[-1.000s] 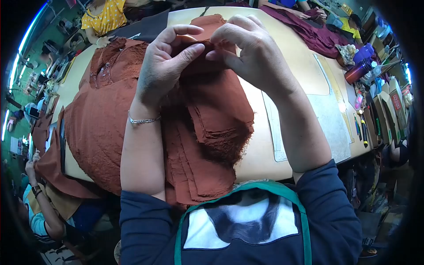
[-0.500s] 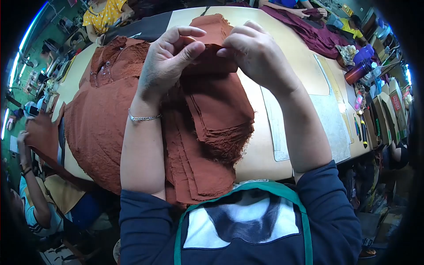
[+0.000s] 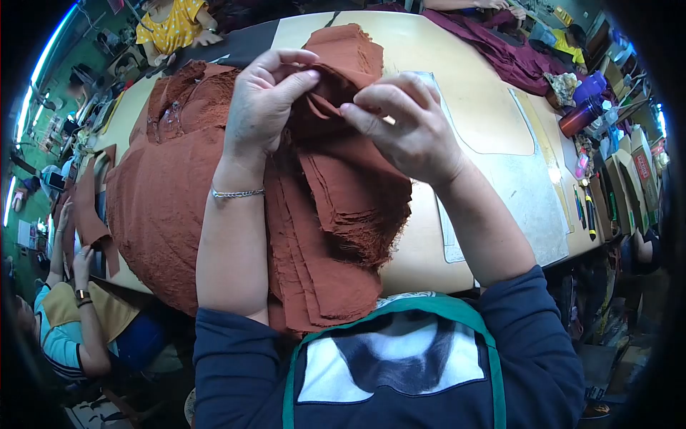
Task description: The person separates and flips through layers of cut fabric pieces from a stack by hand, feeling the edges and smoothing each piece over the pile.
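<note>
Rust-brown fabric pieces (image 3: 354,168) lie stacked in front of me, with frayed, layered edges towards my body. My left hand (image 3: 266,100), with a chain bracelet at the wrist, pinches a raised fold of the upper fabric piece (image 3: 332,82) between thumb and fingers. On the other side of this fold, my right hand (image 3: 411,129) is curled, its thumb and forefinger tips closed at the fabric's edge. A dark hollow shows beneath the lifted cloth between both hands. Left of my left forearm spreads a larger heap of the same fabric (image 3: 168,193).
Flat translucent pattern sheets (image 3: 500,207) lie on the table (image 3: 421,243) to my right. Maroon cloth (image 3: 493,50), a tumbler (image 3: 579,118) and pens (image 3: 590,214) are along the far right. Co-workers sit at the left (image 3: 78,322) and back left (image 3: 171,28).
My right hand has come down and slightly right, its fingers less raised. The upper fabric's fold is now lifted between my hands. The left co-worker's hands and cloth have shifted.
</note>
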A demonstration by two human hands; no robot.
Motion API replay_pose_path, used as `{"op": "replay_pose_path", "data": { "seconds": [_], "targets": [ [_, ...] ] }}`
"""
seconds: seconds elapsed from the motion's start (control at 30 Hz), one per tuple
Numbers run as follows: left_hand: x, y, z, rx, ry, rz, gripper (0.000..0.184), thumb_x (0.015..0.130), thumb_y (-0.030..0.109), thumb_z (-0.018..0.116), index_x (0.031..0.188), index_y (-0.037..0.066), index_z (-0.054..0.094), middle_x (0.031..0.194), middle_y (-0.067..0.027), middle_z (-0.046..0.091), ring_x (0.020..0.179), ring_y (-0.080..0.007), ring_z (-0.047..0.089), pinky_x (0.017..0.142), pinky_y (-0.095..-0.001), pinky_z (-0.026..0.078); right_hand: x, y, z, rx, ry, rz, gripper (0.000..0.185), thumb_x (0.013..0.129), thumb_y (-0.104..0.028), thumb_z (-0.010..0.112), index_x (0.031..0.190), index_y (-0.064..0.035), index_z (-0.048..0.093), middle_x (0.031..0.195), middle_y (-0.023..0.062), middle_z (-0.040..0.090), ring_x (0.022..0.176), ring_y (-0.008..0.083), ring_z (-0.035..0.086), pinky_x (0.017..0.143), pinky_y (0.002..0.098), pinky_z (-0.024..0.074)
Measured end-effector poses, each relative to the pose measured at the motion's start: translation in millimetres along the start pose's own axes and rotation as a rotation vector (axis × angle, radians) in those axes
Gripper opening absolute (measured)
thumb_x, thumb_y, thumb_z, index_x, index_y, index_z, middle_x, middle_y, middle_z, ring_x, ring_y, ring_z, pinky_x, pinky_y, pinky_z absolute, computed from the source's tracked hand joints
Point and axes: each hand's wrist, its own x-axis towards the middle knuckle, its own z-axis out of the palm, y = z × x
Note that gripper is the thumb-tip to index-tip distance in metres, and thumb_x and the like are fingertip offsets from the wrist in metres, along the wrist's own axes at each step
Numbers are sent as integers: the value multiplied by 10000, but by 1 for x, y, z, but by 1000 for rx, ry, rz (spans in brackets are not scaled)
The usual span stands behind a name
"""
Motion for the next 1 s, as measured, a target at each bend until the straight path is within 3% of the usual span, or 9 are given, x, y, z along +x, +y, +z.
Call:
{"op": "replay_pose_path", "data": {
  "seconds": [0.1, 0.23, 0.37, 0.43, 0.47, 0.6, 0.67, 0.8, 1.0],
  "targets": [
    [6, -3, -6, 130, 330, 227, 133, 794, -35, 569, 922, 0, 571, 887, -73, 602, 805, -119, 563, 748, -218, 458, -6, -18, -13, 116, -80, 42, 201, 634, -166, 609, 834, -158, 606, 938, -19, 509, 927, 170, 486, 778, 316, 379],
    [21, 2, -45, -126, 819, 331, 131, 806, 8, 584, 931, 18, 545, 921, -76, 585, 833, -139, 557, 782, -253, 471, -32, -45, -35, 413, -233, 101, 109, 652, -146, 609, 756, -151, 578, 960, 0, 512, 966, 203, 474, 817, 329, 378],
    [19, 0, -41, -173, 852, 364, 97, 827, 53, 578, 919, 53, 548, 950, -89, 595, 859, -182, 578, 760, -307, 500, -36, -26, -43, 477, -322, 165, 161, 660, -213, 673, 718, -116, 558, 961, 22, 530, 933, 242, 485, 775, 373, 415],
    [14, 7, -25, 12, 638, 391, 142, 832, 43, 568, 973, 34, 554, 940, -80, 598, 865, -151, 571, 764, -271, 484, -24, -20, -51, 572, -293, 150, 250, 644, -286, 709, 719, -101, 558, 955, 40, 535, 918, 261, 489, 753, 390, 427],
    [10, 10, -16, 161, 484, 377, 160, 832, 38, 566, 991, 26, 553, 939, -75, 599, 865, -138, 569, 763, -257, 478, -14, -14, -51, 602, -251, 137, 362, 666, -432, 703, 721, -97, 577, 993, 78, 556, 908, 270, 501, 769, 358, 408],
    [0, -3, 13, 197, -12, 242, 210, 807, 6, 591, 1015, 18, 562, 920, -38, 604, 840, -65, 542, 722, -187, 445, 28, 5, -19, 267, 89, 271, 333, 634, -290, 730, 868, -99, 590, 963, 88, 539, 923, 285, 495, 760, 371, 424],
    [-5, 8, 20, 98, -17, 146, 240, 795, -5, 598, 1029, 14, 553, 924, -48, 604, 848, -69, 547, 748, -184, 440, 35, 19, -7, 208, 72, 329, 283, 596, -121, 713, 859, -101, 607, 897, 80, 551, 895, 287, 512, 748, 381, 440],
    [-3, 7, 11, 84, -42, 36, 267, 782, -14, 606, 1040, 3, 542, 922, -44, 600, 840, -73, 549, 765, -180, 435, 37, 23, -5, 370, 57, 292, 134, 633, 2, 686, 742, -52, 631, 680, 43, 567, 657, 222, 543, 592, 289, 455],
    [-1, 0, 5, 57, -118, -45, 234, 798, 18, 596, 1027, -6, 552, 925, -32, 592, 845, -63, 541, 763, -176, 433, 30, 21, 5, 196, 138, 167, 173, 606, 12, 682, 757, -43, 619, 723, 54, 594, 663, 220, 550, 619, 303, 471]
  ]
}}
